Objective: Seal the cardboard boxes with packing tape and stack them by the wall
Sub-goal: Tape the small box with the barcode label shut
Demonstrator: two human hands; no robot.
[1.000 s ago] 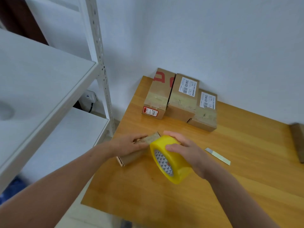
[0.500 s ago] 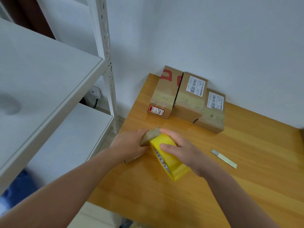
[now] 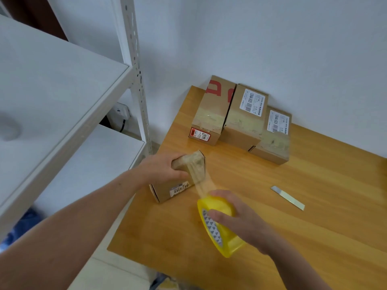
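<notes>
1 clear tape strip (image 3: pixel 199 178) now stretches out: right hand (image 3: pixel 240 222) grips yellow tape roll (image 3: pixel 216 206), left hand (image 3: pixel 161 170) grips small brown cardboard box (image 3: pixel 167 189). Sealing looks underway.

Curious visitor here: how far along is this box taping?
Done: three taped boxes sit against the wall. In hand: the left hand holds a fourth box while the right hand draws tape from the yellow roll over its end. Remaining: cut the tape, likely with the blade, and move it to the wall.
</notes>
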